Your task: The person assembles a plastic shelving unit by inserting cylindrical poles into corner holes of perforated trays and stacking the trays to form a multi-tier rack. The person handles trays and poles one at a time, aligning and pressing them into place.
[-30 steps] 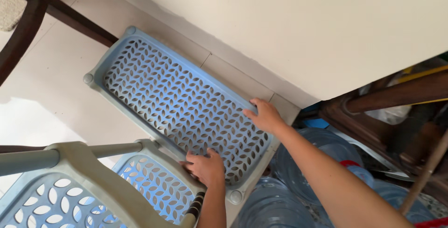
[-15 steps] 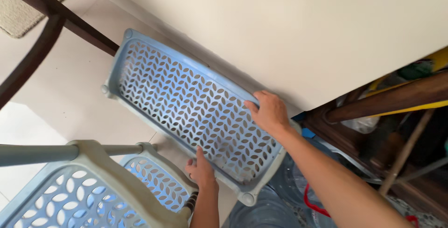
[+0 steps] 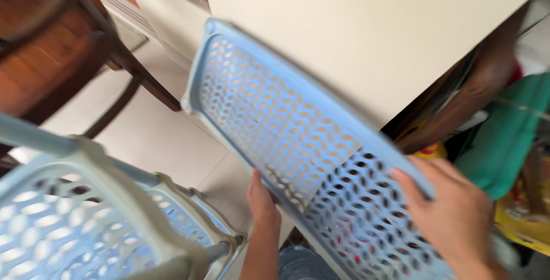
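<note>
Hands grasp the blue tray [image 3: 298, 142]: left hand [image 3: 262, 200] under its near edge, right hand [image 3: 452, 217] over the far rim. Best kept level, clear of the rack [image 3: 114, 222].

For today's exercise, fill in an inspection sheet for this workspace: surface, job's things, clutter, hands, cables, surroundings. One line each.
Surface: pale tiled floor.
Job's things: light blue perforated plastic shelf tray, held tilted in the air; a matching shelf rack stands at lower left.
Clutter: green cloth and yellow items at right, blurred.
Hands: left hand grips the tray's near edge; right hand lies on its far edge.
Cables: nothing seen.
Surroundings: cream wall, dark wooden chair at upper left.
</note>
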